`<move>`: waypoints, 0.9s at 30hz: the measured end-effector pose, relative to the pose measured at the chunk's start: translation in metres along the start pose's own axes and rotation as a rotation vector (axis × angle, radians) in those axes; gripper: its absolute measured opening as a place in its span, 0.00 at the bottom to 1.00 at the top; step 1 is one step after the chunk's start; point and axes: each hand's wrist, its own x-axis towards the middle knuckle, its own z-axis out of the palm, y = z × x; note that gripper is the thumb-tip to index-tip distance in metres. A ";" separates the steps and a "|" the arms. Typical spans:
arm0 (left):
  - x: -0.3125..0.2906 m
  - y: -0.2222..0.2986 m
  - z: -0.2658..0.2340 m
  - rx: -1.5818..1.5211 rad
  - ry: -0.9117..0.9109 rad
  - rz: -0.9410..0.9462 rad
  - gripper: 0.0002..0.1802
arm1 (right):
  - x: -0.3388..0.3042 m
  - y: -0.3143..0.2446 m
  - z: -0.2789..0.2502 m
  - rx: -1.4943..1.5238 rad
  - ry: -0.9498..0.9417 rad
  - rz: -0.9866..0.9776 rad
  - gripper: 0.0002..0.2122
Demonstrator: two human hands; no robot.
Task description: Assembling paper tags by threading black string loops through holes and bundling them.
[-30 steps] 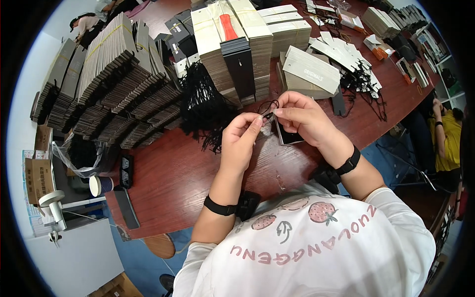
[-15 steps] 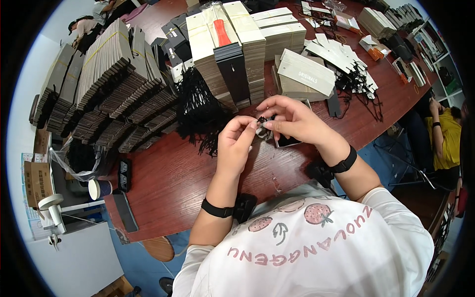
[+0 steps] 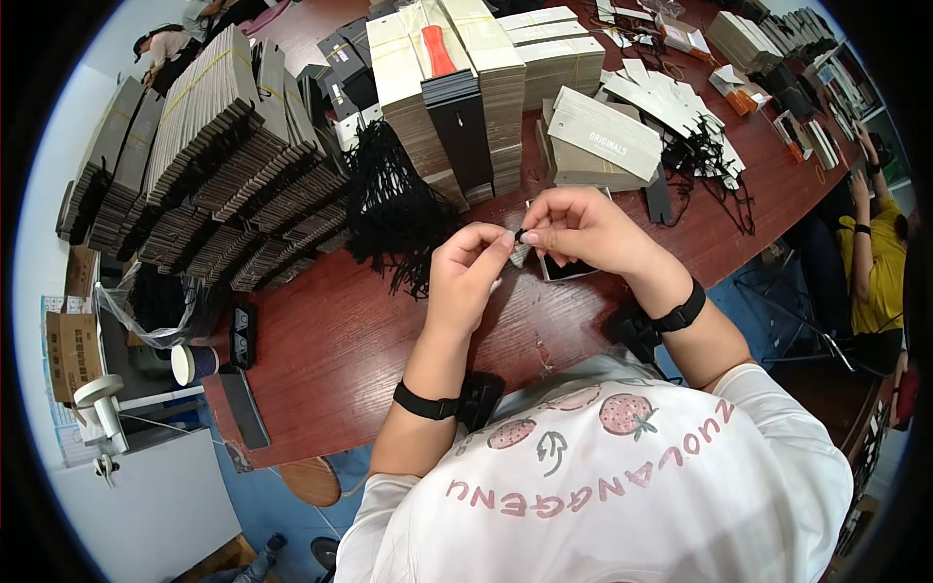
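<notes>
Over the dark red table, my left hand (image 3: 468, 270) and my right hand (image 3: 591, 231) meet fingertip to fingertip. Both are closed in a pinch on a short bit of black cord (image 3: 518, 236), mostly covered by the fingers. Something pale and small shows just below it, too hidden to name. Under my right hand sits a shallow light-rimmed box (image 3: 580, 273) with a dark inside, partly covered by the hand. To the left of my hands, a thick bunch of black cords (image 3: 387, 194) hangs down onto the table.
Tall stacks of pale cards (image 3: 408, 112) stand beyond my hands, with dark cards (image 3: 457, 126) and a red-orange piece (image 3: 437, 51) between them. Corded grey cards (image 3: 214, 117) fill the left. Loose tags (image 3: 671, 112) lie right. A person in yellow (image 3: 878, 257) sits at right.
My fingertips have drawn closer together on the black cord, and my right-hand fingers have curled inward. At the right, the person in yellow has raised their arms toward the table.
</notes>
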 end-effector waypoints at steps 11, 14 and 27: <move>-0.001 -0.003 -0.004 0.151 0.066 0.137 0.04 | -0.002 -0.006 0.004 0.015 0.063 -0.039 0.14; 0.001 -0.004 -0.004 0.188 0.083 0.174 0.04 | -0.002 -0.002 -0.001 0.086 0.057 -0.046 0.14; 0.000 -0.003 -0.004 0.177 0.089 0.155 0.04 | -0.002 0.005 0.000 -0.078 0.067 -0.063 0.04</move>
